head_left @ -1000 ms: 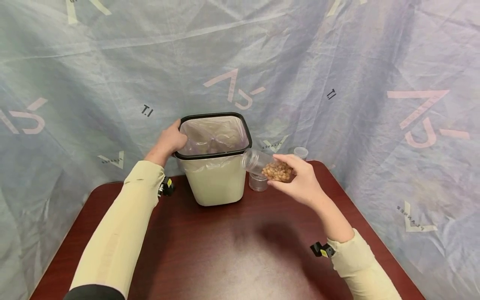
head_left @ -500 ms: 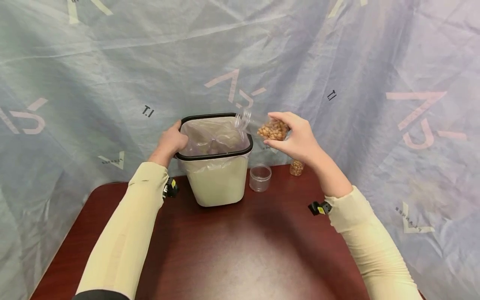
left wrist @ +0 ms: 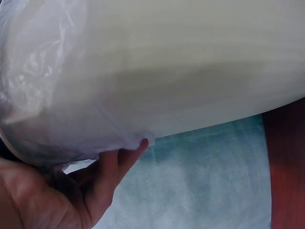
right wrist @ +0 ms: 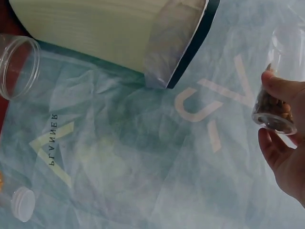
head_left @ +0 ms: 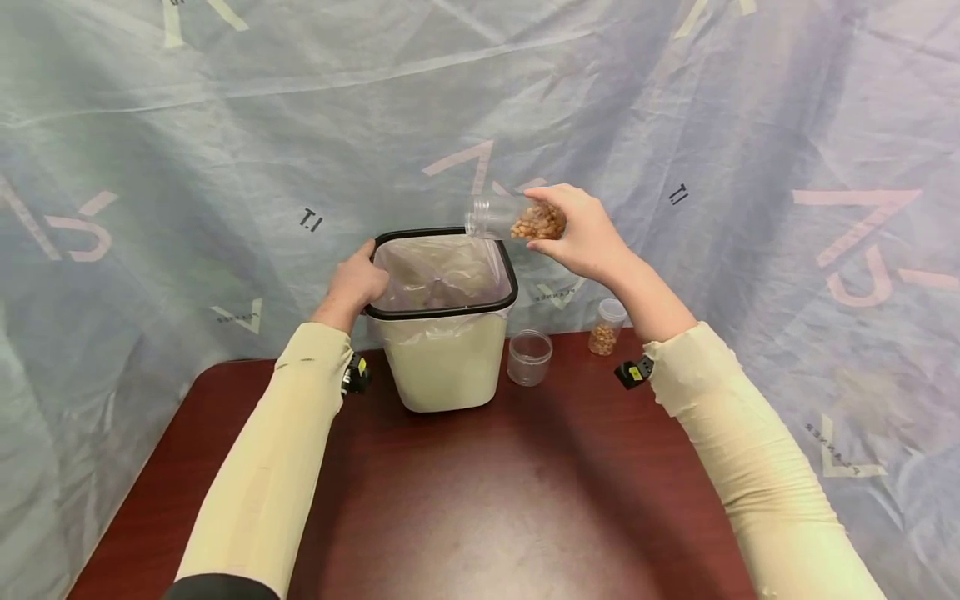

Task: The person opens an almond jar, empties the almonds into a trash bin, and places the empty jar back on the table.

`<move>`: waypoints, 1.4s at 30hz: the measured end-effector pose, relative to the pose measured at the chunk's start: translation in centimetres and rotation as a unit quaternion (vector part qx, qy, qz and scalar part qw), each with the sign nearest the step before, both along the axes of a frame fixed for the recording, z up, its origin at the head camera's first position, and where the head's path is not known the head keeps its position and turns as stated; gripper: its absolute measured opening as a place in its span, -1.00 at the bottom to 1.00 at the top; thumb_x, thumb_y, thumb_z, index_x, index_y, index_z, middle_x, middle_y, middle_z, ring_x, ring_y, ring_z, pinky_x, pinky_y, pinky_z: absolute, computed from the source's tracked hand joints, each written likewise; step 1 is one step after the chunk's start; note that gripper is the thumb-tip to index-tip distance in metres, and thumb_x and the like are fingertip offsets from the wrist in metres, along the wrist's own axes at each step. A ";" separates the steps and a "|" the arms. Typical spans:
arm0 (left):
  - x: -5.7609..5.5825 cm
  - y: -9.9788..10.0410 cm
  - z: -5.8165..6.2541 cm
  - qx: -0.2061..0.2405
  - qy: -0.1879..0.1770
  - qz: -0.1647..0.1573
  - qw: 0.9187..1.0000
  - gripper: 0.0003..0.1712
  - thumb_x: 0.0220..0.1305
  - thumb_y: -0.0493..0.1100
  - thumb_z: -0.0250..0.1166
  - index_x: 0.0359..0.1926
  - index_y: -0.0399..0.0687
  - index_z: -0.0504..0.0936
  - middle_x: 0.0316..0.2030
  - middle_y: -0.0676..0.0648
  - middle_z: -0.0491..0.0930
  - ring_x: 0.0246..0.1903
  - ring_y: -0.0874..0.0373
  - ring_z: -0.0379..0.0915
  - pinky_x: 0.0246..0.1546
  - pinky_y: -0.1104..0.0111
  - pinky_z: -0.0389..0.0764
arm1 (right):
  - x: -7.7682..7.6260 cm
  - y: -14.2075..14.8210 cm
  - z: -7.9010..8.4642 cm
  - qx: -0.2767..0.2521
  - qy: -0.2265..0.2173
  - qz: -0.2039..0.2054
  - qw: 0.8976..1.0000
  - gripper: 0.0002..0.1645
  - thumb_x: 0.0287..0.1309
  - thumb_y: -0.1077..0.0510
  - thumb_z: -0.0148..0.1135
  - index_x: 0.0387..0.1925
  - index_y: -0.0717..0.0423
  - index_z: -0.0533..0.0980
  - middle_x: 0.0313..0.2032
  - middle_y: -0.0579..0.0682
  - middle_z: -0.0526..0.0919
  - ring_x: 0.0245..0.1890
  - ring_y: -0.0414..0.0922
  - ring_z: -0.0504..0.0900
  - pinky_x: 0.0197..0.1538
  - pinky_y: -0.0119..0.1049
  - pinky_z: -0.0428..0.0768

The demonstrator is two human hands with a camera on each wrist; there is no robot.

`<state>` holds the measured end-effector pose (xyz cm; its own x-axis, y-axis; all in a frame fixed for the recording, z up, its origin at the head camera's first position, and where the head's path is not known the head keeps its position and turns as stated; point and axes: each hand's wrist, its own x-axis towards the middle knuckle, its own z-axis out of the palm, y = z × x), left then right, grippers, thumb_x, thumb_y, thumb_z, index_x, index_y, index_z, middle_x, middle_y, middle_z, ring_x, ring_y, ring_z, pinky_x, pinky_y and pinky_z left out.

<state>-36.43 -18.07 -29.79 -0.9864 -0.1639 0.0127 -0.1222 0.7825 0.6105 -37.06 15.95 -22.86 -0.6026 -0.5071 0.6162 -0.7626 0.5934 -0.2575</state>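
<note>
A cream trash bin (head_left: 450,367) with a black rim and a clear plastic liner stands on the table. My left hand (head_left: 356,283) grips its left rim, thumb over the inside; in the left wrist view, fingers (left wrist: 108,179) lie against the liner outside. My right hand (head_left: 588,233) holds a clear plastic jar (head_left: 495,218) by its base end, between thumb and fingers. The jar lies nearly level, its uncapped mouth above the bin's right rim. Brown nut-like pieces (head_left: 536,223) sit at its base end, and none is seen falling.
A wide clear tub (head_left: 529,358) without a lid stands right of the bin. Farther right is a small jar (head_left: 603,329) with a whitish lid and similar pieces inside. A grey cloth backdrop (head_left: 285,150) hangs behind the dark red table (head_left: 465,500).
My right hand has lifted the jar from beside the bin to above its right rim, and the jar has become more level. The left hand keeps its grip on the rim.
</note>
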 end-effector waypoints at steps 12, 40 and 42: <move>-0.5 1.4 0.0 0.022 -0.011 0.006 1.000 -0.10 0.19 -0.26 -0.15 0.56 0.17 -0.16 0.48 -0.18 -0.01 -0.35 -0.09 0.25 -0.64 0.27 0.24 | -2.6 0.9 -0.5 0.056 -0.004 -0.035 0.998 -0.19 -0.03 0.27 0.50 0.29 0.08 0.41 0.22 0.12 0.44 0.22 0.13 0.36 0.22 0.04 0.30; -0.6 0.8 0.6 -0.050 0.002 -0.008 0.999 -0.09 0.15 -0.30 -0.12 0.55 0.05 -0.12 0.43 -0.27 0.09 -0.58 0.00 0.22 -0.70 0.30 0.25 | -3.9 -0.1 0.5 0.148 0.072 -0.029 0.986 -0.25 -0.04 0.33 0.48 0.24 0.19 0.44 0.18 0.18 0.45 0.20 0.15 0.39 0.22 -0.01 0.35; -0.6 0.9 0.6 -0.056 0.003 -0.009 0.998 -0.09 0.14 -0.30 -0.12 0.55 0.05 -0.11 0.43 -0.27 0.09 -0.55 0.00 0.18 -0.68 0.30 0.22 | -3.8 -0.1 0.6 0.154 0.080 -0.025 0.985 -0.26 -0.03 0.34 0.47 0.24 0.19 0.43 0.17 0.18 0.45 0.19 0.15 0.39 0.21 -0.01 0.37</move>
